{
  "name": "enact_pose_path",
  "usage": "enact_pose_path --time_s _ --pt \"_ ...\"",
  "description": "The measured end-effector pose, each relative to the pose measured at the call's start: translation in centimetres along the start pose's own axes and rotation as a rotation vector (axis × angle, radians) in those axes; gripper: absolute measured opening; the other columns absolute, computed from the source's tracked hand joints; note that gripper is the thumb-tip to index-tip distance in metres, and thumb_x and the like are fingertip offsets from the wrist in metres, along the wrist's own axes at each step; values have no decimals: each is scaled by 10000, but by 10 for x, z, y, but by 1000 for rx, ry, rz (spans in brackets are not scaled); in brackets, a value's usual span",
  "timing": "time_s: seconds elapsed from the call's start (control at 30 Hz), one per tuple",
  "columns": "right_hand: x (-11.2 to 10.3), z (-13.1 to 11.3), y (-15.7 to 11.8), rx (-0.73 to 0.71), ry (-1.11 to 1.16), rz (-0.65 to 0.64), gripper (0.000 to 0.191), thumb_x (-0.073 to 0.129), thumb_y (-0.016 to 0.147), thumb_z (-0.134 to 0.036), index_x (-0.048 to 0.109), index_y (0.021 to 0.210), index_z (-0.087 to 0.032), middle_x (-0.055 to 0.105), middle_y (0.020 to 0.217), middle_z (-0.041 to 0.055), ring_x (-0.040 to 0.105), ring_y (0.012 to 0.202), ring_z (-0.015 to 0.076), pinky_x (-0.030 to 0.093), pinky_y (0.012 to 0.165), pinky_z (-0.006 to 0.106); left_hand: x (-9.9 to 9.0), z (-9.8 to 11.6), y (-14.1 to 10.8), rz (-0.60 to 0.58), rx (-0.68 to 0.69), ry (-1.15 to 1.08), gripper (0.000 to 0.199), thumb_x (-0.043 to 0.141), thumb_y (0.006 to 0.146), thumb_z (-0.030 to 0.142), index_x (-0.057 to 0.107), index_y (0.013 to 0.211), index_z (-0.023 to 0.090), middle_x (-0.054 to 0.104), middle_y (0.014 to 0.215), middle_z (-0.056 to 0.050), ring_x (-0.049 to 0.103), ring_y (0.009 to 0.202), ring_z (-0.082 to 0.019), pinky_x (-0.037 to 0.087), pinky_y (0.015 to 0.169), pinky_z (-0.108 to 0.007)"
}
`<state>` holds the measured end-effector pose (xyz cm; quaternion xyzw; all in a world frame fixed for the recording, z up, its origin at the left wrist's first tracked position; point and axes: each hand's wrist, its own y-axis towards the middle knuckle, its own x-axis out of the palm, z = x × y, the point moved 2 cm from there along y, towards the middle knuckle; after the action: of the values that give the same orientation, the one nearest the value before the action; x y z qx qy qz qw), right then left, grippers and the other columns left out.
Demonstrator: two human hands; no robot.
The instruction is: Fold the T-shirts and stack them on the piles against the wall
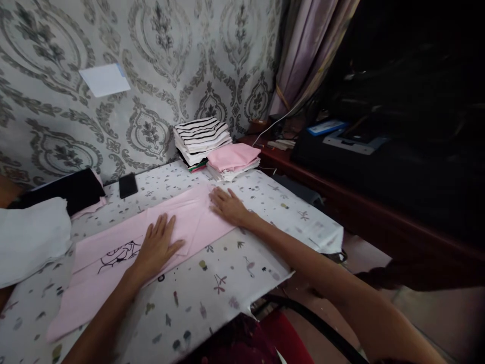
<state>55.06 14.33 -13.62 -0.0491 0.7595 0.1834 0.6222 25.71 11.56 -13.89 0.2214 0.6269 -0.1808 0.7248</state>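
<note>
A pink T-shirt-like garment point(94, 290) with a black line print lies stretched across the table, its long sides folded inward. My left hand point(159, 245) rests flat on its middle, beside the print, with fingers spread. Over at the garment's far right end, my right hand point(229, 206) lies palm down, fingers stretched out on the cloth near its edge. Neither hand grips anything. Part of the print is covered by my left hand and wrist.
Folded clothes stand at the back: a striped stack point(200, 134) and a pink-topped pile point(233, 157). A phone point(128, 186) lies near the wall. White cloth point(32, 237) and black cloth point(71, 192) sit at the left. The patterned table point(227, 283) ends at front and right.
</note>
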Motion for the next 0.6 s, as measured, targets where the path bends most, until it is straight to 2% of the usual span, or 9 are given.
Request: enact_pose_path --time_s 0.13,0.2,0.27,0.37,0.47,0.6 --pt "-25 30 -21 247 31 97 490 316 1031 -348 458 1435 -109 426 1526 194 353 1445 284 282 1170 518 -19 -23 -24 5 -58 -126 713 336 975 578 185 1578 230 155 1651 -147 184 1510 -317 205 1199 -571" --pt "-37 31 -30 276 81 136 500 287 1033 -345 468 1422 -88 459 1497 204 392 1422 289 331 1149 497 -33 -39 -37 40 -144 -204 678 329 977 568 211 1571 262 176 1653 -113 224 1501 -312 236 1198 -552" --pt "-42 20 -35 228 135 154 513 273 1034 -361 483 1413 -86 471 1488 203 394 1420 292 340 1151 487 -48 -56 -49 77 -244 -280 672 329 969 578 261 1554 256 222 1645 -102 272 1487 -304 274 1192 -522" --pt "-38 -14 -33 75 214 145 525 278 1032 -407 500 1411 -119 451 1511 182 375 1434 285 333 1164 491 -70 -84 -67 135 -395 -347 698 324 938 615 368 1497 198 335 1602 -116 330 1462 -294 297 1189 -476" --pt "-25 -62 -23 -139 265 74 534 282 1034 -433 490 1426 -136 429 1533 160 343 1453 266 326 1174 487 -86 -114 -89 189 -540 -349 726 334 896 648 446 1431 171 440 1537 -127 391 1426 -302 306 1184 -454" --pt "-7 -128 -3 -368 227 -50 514 334 1033 -410 465 1448 -137 384 1565 139 285 1480 245 276 1201 457 -89 -154 -126 228 -656 -348 720 358 867 642 499 1363 140 525 1455 -151 466 1361 -309 338 1160 -433"
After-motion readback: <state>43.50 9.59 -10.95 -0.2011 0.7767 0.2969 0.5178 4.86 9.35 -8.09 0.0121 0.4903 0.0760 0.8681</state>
